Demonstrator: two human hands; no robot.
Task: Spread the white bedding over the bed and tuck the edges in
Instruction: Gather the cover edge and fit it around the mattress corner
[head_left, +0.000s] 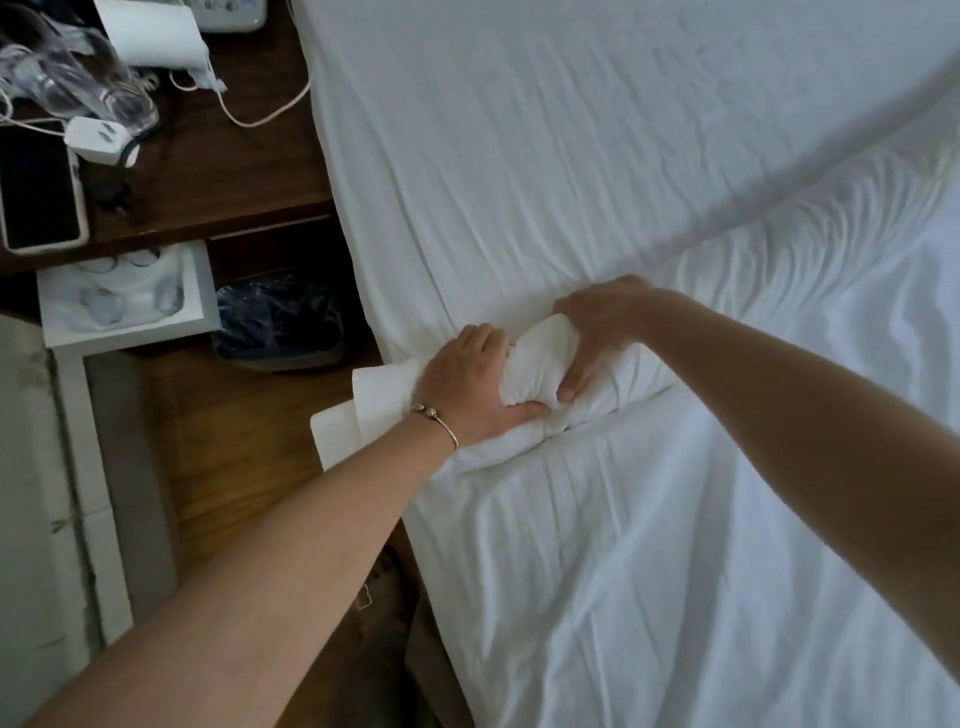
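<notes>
The bed (519, 156) fills the right of the view under a smooth white sheet. Over its near half lies the white bedding (649, 545), wrinkled, with its upper edge running diagonally up to the right. At the bed's left side, a bunched corner of that bedding (535, 371) is gripped by both hands. My left hand (467, 389), with a thin bracelet at the wrist, clamps the bunch from the left. My right hand (597, 322) presses and holds it from above right. A flat flap of the bedding (363, 410) hangs off the bed's edge over the floor.
A dark wooden nightstand (234, 171) stands left of the bed with a phone (39, 197), a white charger (96, 137), cables and clear glasses (93, 88). Below it sit a white box (124, 296) and a dark bin (280, 322) on the wooden floor (234, 467).
</notes>
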